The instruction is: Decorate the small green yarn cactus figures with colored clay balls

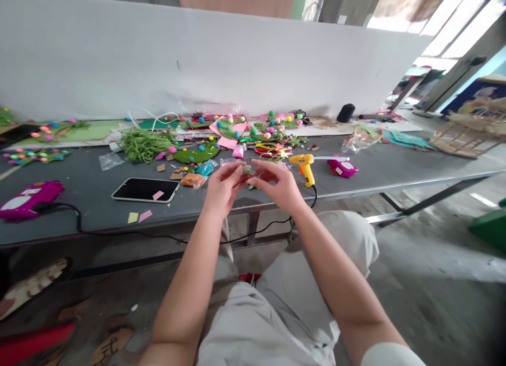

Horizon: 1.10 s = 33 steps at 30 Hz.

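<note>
Just over the front edge of the table (213,208), my left hand (224,186) and my right hand (280,186) meet, fingers bent inward. Between their fingertips is a small green piece (248,170), partly covered by the fingers, its exact kind too small to make out. A yellow hot glue gun (305,167) with a white glue stick lies right of my right hand. Orange (193,180) and blue (205,168) small packets lie left of my left hand. Behind the hands are a pink lump (238,151) and red-handled scissors (265,150).
A phone (146,190), green stems (144,144), and green felt pieces (197,152) with colourful pom-poms cover the left and middle. Purple pouch-like objects (29,200) (342,167) lie at both sides. A black cord (130,233) hangs along the front edge. A white panel (197,60) stands behind.
</note>
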Tool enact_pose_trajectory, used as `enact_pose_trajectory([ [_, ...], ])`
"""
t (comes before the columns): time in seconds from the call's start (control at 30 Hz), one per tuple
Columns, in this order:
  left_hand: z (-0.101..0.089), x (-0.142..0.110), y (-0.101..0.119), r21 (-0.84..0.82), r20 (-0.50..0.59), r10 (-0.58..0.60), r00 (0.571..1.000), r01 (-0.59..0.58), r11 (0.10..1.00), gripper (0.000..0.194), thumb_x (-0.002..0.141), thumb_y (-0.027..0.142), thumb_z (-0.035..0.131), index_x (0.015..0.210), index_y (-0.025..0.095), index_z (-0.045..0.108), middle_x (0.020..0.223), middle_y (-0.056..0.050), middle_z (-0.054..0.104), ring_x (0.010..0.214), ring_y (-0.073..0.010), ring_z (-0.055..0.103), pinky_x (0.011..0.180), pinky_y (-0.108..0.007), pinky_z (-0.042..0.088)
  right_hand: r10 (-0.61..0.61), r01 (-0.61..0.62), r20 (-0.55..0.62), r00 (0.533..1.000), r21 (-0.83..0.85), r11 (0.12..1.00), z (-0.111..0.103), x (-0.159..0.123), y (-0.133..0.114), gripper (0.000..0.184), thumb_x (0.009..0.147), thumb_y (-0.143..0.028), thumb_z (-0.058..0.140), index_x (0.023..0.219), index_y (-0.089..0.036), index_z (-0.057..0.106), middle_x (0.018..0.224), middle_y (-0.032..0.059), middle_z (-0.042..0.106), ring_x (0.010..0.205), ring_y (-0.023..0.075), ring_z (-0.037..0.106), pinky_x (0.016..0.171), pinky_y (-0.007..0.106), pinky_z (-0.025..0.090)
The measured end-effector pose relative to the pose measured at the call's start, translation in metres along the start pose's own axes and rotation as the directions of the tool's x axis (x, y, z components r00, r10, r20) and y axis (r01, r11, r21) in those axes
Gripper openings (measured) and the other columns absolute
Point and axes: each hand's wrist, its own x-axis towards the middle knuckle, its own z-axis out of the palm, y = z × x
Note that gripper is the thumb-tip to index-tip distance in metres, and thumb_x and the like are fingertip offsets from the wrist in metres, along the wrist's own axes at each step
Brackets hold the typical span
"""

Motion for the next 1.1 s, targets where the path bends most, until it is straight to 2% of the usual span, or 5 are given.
enact_pose_trajectory([
  [0.1,-0.003,-0.010,-0.002,-0.026,-0.069,0.002,0.998,-0.004,1.000,0.041,0.077,0.051,0.084,0.103,0.021,0.076,0.103,-0.008,0.080,0.094,-0.0244,0.078,0.089,-0.042,0.064,-0.101,0.101,0.011,0.995,-0.053,0.993,0.011,0.002,0.006,0.025,0.091,-0.039,0.075,0.113,-0.028,0.079,0.090,0.0032,0.071,0.082,0.0195,0.066,0.077,0.034,0.056],
  [0.27,-0.010,-0.015,-0.003,-0.029,-0.139,0.003,0.990,-0.008,1.000,0.038,0.074,0.049,0.087,0.096,0.019,0.080,0.090,-0.005,0.079,0.083,-0.0228,0.077,0.086,-0.041,0.065,-0.188,0.199,0.076,0.979,-0.173,0.965,0.021,0.000,0.015,0.023,0.095,-0.037,0.070,0.110,-0.024,0.079,0.091,0.0048,0.070,0.074,0.0168,0.062,0.071,0.031,0.054],
  [0.53,-0.007,-0.015,-0.009,-0.030,-0.105,-0.053,0.993,0.050,0.998,0.040,0.067,0.045,0.093,0.092,0.017,0.081,0.085,-0.006,0.080,0.079,-0.0207,0.075,0.080,-0.035,0.064,-0.216,0.237,0.105,0.971,-0.265,0.935,0.019,-0.006,0.021,0.016,0.094,-0.023,0.069,0.108,-0.018,0.075,0.089,0.0041,0.067,0.074,0.0151,0.060,0.071,0.029,0.051],
  [0.83,-0.012,-0.014,-0.005,-0.095,-0.082,-0.155,0.984,0.148,0.985,0.046,0.062,0.041,0.096,0.096,0.016,0.077,0.079,-0.005,0.078,0.075,-0.0198,0.076,0.076,-0.035,0.064,-0.256,0.279,0.124,0.959,-0.240,0.930,0.019,-0.002,0.022,0.016,0.099,-0.026,0.063,0.101,-0.019,0.077,0.085,0.0044,0.067,0.072,0.0150,0.059,0.070,0.028,0.048],
  [1.1,-0.012,-0.013,-0.008,-0.132,-0.090,-0.149,0.985,0.136,0.982,0.040,0.061,0.037,0.095,0.092,0.017,0.080,0.082,-0.004,0.078,0.073,-0.0182,0.074,0.081,-0.037,0.063,-0.056,0.085,0.079,0.995,-0.436,0.896,0.022,0.001,0.016,0.028,0.105,-0.036,0.048,0.089,-0.020,0.064,0.089,0.0049,0.068,0.079,0.0172,0.058,0.071,0.028,0.041],
])
